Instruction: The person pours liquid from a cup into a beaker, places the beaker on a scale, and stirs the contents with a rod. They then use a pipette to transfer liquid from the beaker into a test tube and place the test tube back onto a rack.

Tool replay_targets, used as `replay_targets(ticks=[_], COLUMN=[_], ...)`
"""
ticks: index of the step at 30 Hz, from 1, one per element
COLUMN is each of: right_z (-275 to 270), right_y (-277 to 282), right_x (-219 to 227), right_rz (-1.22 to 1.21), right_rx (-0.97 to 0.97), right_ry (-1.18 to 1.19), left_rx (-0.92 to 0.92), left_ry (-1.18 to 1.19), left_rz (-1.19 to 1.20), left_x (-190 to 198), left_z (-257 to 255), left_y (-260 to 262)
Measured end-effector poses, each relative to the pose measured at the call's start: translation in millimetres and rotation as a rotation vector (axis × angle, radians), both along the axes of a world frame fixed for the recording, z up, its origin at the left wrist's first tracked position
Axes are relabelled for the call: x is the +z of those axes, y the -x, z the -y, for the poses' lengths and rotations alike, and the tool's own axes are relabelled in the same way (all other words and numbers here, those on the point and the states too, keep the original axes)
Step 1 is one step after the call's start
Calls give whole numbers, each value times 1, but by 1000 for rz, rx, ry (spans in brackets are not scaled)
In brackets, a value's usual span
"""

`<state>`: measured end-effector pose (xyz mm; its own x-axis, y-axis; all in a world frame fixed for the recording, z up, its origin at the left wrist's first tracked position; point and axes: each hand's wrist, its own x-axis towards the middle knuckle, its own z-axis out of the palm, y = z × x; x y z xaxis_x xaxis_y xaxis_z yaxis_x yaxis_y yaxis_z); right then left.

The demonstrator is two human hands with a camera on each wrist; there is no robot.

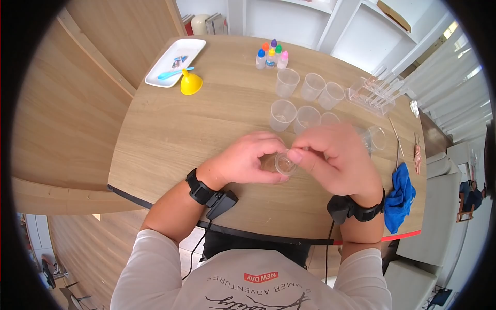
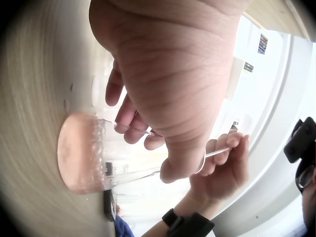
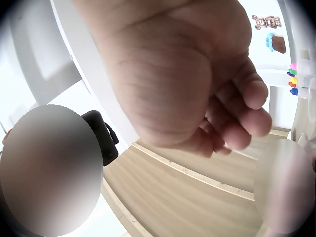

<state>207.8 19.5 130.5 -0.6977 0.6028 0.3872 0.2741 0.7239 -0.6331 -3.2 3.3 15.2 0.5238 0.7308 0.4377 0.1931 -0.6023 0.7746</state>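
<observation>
Item 1: clear plastic cup (image 1: 285, 164), near middle of the desk (image 1: 155, 150), mouth up. A pinkish tint shows low in it; whether liquid or something seen through the wall, cannot tell. Left hand (image 1: 252, 157): fingers curled round the cup, thumb near side.

Item 2: thin rod (image 2: 217, 152), running into the cup's mouth. Right hand (image 1: 338, 157): thumb and forefinger pinched together on it.

Hazards, as judged:
- Too hard a squeeze could buckle the cup's thin-looking wall and force out any contents.
- Sideways leverage of the rod against the rim could tilt the cup; a loose pinch could drop the rod.
- The right hand works just on the near side of a clear cup (image 1: 307, 120) in the standing group; a far-going swing could knock it over.
- A snagged wrist cable (image 1: 194, 253) could jerk the left hand.

Markings: red patch (image 1: 261, 277) on the shirt (image 1: 155, 274), "NEW DAY"; lettering below, "SUMMER ADVENTURES", first word partly lost; script, illegible. Dropper bottles (image 1: 270, 63), far side: no legible label.
</observation>
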Motion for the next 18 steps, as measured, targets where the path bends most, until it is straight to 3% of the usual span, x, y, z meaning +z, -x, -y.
replay_targets(ticks=[6,9,12,15,18], right_z=[1,0,2,0,2], right_y=[1,-1,2,0,1], right_x=[0,2,0,0,0], right_rz=[-43,32,-29,25,-12], right_rx=[-75,29,-119,40,-119], right_ry=[34,50,93,27,86], left_rx=[-26,-29,-37,-39,-34], left_ry=[55,54,22,24,38], left_rz=[-50,-43,-21,-29,-45], left_x=[2,-1,-3,0,1], left_z=[1,0,-1,0,0], left_y=[5,3,4,4,4])
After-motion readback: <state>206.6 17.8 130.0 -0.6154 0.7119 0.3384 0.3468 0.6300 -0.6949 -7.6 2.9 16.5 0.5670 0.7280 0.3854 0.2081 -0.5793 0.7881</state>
